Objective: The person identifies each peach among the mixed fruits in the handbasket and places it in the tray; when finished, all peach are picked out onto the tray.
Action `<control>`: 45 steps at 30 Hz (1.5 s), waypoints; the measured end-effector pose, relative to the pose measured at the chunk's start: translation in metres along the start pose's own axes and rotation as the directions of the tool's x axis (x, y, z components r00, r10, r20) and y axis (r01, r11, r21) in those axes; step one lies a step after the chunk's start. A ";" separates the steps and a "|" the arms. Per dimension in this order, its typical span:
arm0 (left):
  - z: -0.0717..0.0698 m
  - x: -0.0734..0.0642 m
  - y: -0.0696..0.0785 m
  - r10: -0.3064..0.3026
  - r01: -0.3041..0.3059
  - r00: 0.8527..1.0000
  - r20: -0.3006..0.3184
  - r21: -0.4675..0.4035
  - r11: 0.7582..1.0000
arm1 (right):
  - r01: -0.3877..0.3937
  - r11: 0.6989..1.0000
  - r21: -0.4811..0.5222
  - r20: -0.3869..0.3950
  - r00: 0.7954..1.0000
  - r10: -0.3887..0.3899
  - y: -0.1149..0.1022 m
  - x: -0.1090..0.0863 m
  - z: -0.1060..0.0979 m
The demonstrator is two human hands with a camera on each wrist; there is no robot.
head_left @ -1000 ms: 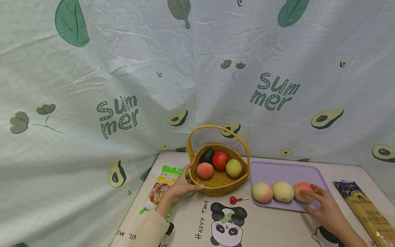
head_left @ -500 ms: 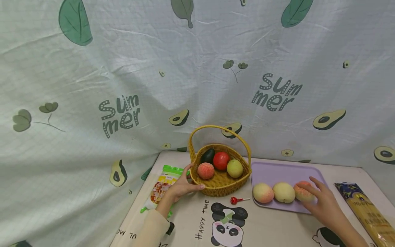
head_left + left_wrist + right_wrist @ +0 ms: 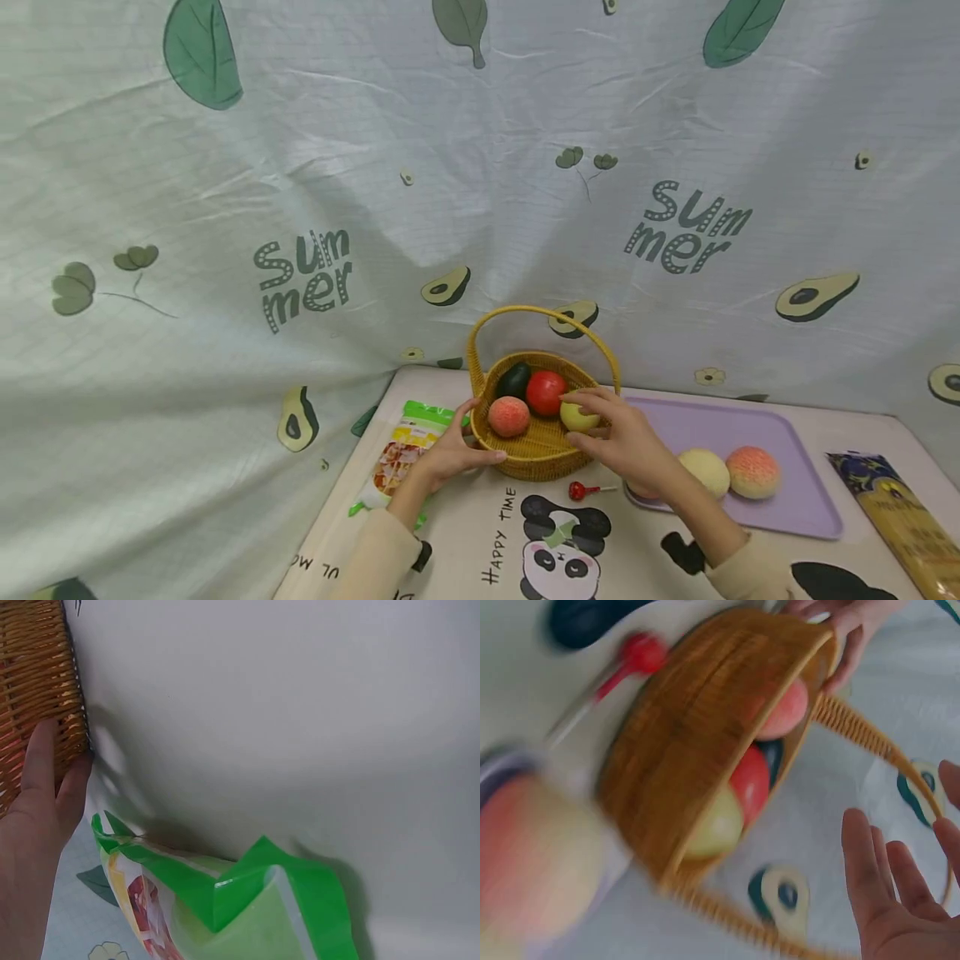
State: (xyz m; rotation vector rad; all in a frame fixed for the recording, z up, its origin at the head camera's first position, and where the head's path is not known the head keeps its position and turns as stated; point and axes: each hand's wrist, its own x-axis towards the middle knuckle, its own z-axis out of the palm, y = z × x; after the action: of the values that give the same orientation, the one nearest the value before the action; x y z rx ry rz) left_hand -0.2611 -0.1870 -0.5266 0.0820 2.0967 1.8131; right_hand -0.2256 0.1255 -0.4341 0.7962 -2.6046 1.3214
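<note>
A yellow wicker basket [image 3: 543, 469] stands at the table's back middle. My left hand [image 3: 452, 457] holds its left side, thumb at the front rim and other fingers against the outer wall. In the basket lie a pinkish-red fruit [image 3: 509, 417], a shiny red round fruit [image 3: 546, 392], a dark green oval fruit [image 3: 513, 381] and a yellow-green round fruit [image 3: 577, 415]. My right hand [image 3: 626, 435] hovers by the basket's right side, partly covering the yellow-green fruit; its fingers [image 3: 866, 862] are spread with nothing between them in the right wrist view.
A lilac tray [image 3: 813, 508] to the right bears a pale peach [image 3: 707, 473], a pinkish peach [image 3: 753, 472] and another mostly behind my right forearm. A red lollipop [image 3: 588, 491] lies before the basket. A green-edged food bag [image 3: 399, 458] lies left, a gold packet [image 3: 896, 517] far right.
My right hand has left the pinkish peach on the tray and moved left to the basket. My left hand keeps its hold on the basket. The view has shifted slightly.
</note>
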 end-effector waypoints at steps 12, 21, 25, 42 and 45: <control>0.012 0.004 0.008 0.004 -0.004 0.999 0.032 0.000 1.000 | -0.247 0.962 0.118 0.215 0.952 0.218 0.026 0.071 0.057; 0.016 0.003 0.010 -0.005 0.005 1.000 0.010 -0.001 1.000 | -0.279 0.960 -0.006 0.202 0.940 0.274 0.043 0.083 0.086; 0.017 0.002 0.011 -0.014 0.014 1.000 0.010 -0.002 1.000 | -0.286 0.958 -0.027 0.160 0.945 0.287 0.047 0.087 0.097; 0.006 -0.001 0.009 -0.011 0.011 1.000 -0.010 -0.013 1.000 | -0.256 0.966 -0.043 0.041 0.965 0.258 0.048 0.095 0.121; 0.004 -0.003 0.006 -0.017 0.017 1.000 -0.016 -0.014 1.000 | -0.267 0.963 -0.038 0.057 0.961 0.269 0.048 0.096 0.125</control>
State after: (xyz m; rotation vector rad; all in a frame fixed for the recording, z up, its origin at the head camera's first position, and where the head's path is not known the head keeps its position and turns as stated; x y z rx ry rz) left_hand -0.2585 -0.1834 -0.5203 0.0458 2.0892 1.8246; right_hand -0.3155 0.0130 -0.5137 0.4991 -2.8555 1.3352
